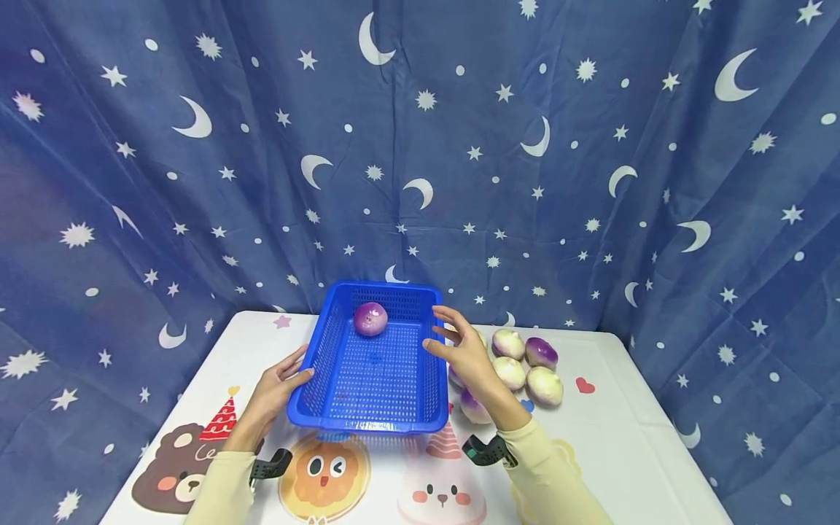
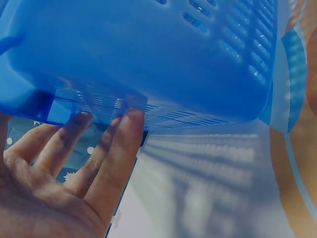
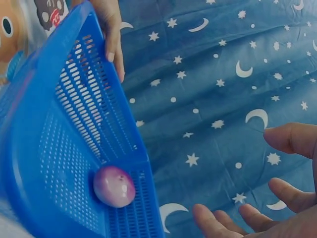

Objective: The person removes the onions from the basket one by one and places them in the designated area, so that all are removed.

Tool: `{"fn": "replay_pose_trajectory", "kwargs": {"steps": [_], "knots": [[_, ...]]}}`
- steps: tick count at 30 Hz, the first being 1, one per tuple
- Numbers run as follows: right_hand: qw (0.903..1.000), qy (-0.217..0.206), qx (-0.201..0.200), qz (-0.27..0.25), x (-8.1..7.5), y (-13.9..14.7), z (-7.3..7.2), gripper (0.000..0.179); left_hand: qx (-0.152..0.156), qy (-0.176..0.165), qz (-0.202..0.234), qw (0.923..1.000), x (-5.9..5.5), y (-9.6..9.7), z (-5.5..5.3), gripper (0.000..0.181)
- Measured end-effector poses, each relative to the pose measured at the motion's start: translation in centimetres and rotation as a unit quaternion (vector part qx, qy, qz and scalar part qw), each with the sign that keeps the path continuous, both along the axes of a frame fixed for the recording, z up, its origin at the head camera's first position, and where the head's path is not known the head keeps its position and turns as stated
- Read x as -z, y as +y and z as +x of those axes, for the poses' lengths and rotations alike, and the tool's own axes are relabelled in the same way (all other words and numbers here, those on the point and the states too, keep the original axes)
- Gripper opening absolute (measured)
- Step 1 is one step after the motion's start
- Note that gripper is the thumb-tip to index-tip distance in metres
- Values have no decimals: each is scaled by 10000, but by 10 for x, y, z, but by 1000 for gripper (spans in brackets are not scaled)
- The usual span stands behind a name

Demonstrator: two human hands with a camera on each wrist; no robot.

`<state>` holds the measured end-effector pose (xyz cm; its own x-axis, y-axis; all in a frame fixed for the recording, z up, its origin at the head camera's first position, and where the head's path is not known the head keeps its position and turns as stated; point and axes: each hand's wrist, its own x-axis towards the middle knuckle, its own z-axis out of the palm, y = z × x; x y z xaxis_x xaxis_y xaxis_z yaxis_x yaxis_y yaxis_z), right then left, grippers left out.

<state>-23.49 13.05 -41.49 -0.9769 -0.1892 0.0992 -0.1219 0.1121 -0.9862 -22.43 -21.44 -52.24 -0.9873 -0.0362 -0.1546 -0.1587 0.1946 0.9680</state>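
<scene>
My left hand holds the left rim of a blue plastic basket, thumb at the rim and fingers against the outer wall. In the left wrist view, its fingers touch the perforated side. The basket is tilted, its near end raised off the table. One purple-and-white turnip lies inside at the far left corner, also visible in the right wrist view. My right hand is beside the right rim with fingers spread, holding nothing. In the right wrist view, a gap separates its fingers from the basket.
Several turnips lie grouped on the table right of the basket, partly hidden by my right hand and forearm. The table has a white cloth with cartoon prints. A dark blue curtain with moons and stars hangs behind it.
</scene>
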Motion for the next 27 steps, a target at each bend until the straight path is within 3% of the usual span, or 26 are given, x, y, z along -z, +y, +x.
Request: {"fn": "replay_pose_trajectory", "kwargs": {"steps": [8, 17, 27], "knots": [[9999, -69, 17, 148, -2, -19, -17, 65, -20, -72, 21, 10000, 0, 0, 3, 67], [9992, 292, 36, 280, -8, -38, -28, 61, -17, -54, -38, 10000, -2, -1, 0, 65], [9992, -44, 62, 391, -12, -60, -42, 59, -12, 4, 70, 10000, -1, 0, 0, 64]]}}
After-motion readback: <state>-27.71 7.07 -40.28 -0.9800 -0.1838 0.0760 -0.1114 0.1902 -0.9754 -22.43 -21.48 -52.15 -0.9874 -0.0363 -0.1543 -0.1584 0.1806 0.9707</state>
